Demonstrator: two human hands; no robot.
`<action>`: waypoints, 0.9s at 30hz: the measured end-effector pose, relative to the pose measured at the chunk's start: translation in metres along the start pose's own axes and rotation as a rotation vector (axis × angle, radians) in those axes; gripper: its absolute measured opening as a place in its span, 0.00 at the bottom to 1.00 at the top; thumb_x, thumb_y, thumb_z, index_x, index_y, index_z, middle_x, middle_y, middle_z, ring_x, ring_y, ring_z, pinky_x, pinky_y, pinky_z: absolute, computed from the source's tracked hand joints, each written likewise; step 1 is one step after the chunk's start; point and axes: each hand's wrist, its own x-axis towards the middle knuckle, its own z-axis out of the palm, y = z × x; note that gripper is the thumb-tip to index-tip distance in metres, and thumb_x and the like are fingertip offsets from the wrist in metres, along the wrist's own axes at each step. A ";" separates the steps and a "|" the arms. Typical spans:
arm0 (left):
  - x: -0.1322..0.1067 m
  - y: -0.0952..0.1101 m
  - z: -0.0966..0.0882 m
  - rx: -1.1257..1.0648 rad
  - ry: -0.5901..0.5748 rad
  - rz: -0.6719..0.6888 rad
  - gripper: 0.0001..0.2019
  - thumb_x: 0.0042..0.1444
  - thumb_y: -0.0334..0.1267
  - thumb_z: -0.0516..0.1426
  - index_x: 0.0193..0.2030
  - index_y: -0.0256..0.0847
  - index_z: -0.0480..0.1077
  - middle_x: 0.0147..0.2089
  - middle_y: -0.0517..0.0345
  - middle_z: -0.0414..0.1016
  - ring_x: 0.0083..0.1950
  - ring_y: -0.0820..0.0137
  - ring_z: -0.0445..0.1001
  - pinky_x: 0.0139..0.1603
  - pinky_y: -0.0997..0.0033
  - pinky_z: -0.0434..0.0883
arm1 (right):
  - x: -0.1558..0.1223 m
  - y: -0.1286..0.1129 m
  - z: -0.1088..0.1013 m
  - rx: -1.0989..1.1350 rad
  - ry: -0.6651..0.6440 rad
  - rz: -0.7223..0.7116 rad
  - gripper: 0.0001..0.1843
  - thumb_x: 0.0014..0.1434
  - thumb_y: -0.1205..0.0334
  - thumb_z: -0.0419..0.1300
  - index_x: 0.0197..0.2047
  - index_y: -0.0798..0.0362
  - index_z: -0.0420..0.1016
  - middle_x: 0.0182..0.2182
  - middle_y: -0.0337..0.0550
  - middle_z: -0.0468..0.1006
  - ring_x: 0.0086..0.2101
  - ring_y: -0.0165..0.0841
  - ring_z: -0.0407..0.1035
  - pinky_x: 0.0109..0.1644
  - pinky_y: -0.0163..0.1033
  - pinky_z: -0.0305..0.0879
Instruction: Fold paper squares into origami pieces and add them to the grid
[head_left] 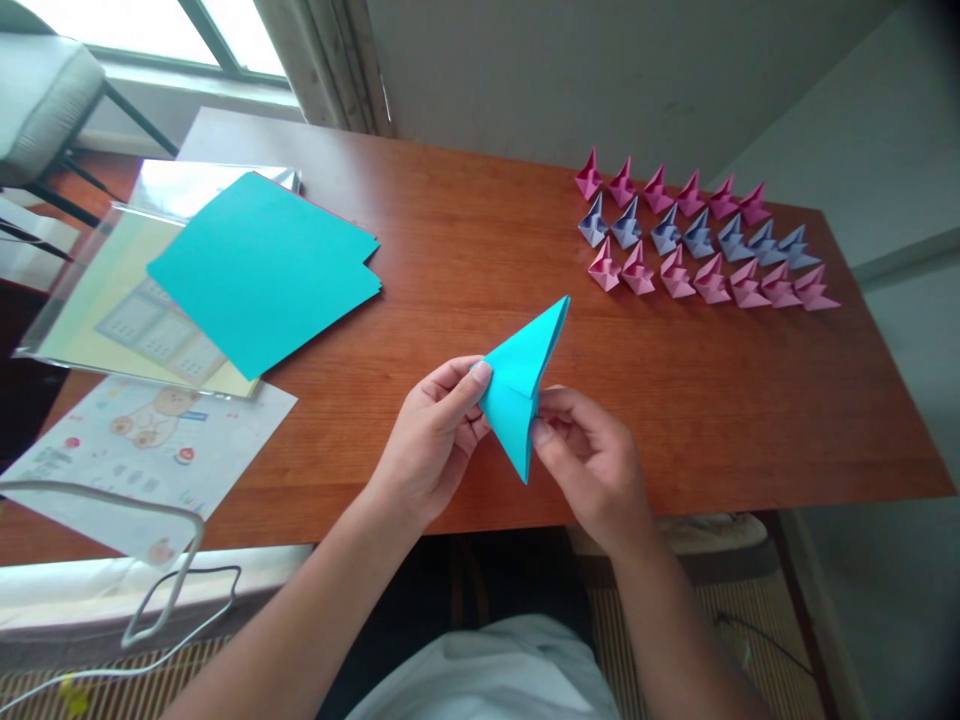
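Above the table's (465,250) near edge: folded teal paper (521,385) held in the air | left hand (431,440) pinches its left corner | right hand (592,465) pinches its lower right edge | teal sheets (262,265) far left | folded figures (697,240) in three rows far right

Person under inspection, head view. The left hand (431,440) is bare, with slender fingers; its thumbnail (481,372) is short, rounded and plain. The right hand (592,465) is bare, with the back and knuckles in view; its nails are too small to judge. The left forearm (300,620) is bare from the wrist to the lower frame edge. The right forearm (675,620) is likewise bare to the frame edge. The garment (495,670) at lower centre is white or pale grey cloth, plain and softly creased; whether shirt or trousers cannot be told.
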 end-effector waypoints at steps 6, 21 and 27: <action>-0.002 -0.004 -0.002 0.208 0.046 0.182 0.10 0.58 0.42 0.68 0.41 0.40 0.78 0.36 0.62 0.77 0.33 0.78 0.72 0.34 0.82 0.72 | 0.001 -0.002 -0.004 -0.120 0.052 -0.027 0.05 0.65 0.63 0.61 0.43 0.47 0.78 0.36 0.39 0.80 0.40 0.36 0.76 0.45 0.41 0.72; -0.017 -0.008 -0.005 0.945 -0.196 0.493 0.26 0.63 0.40 0.63 0.67 0.44 0.67 0.67 0.44 0.66 0.54 0.62 0.78 0.53 0.65 0.80 | 0.006 0.000 -0.003 -0.593 0.223 -0.293 0.05 0.58 0.71 0.60 0.32 0.51 0.70 0.26 0.35 0.72 0.26 0.29 0.66 0.31 0.34 0.62; -0.017 -0.010 -0.003 0.882 -0.195 0.406 0.30 0.60 0.41 0.65 0.67 0.41 0.65 0.68 0.42 0.67 0.53 0.62 0.79 0.55 0.62 0.80 | 0.006 0.004 0.000 -0.552 0.166 -0.312 0.11 0.57 0.73 0.58 0.41 0.50 0.75 0.41 0.43 0.79 0.40 0.35 0.73 0.44 0.39 0.71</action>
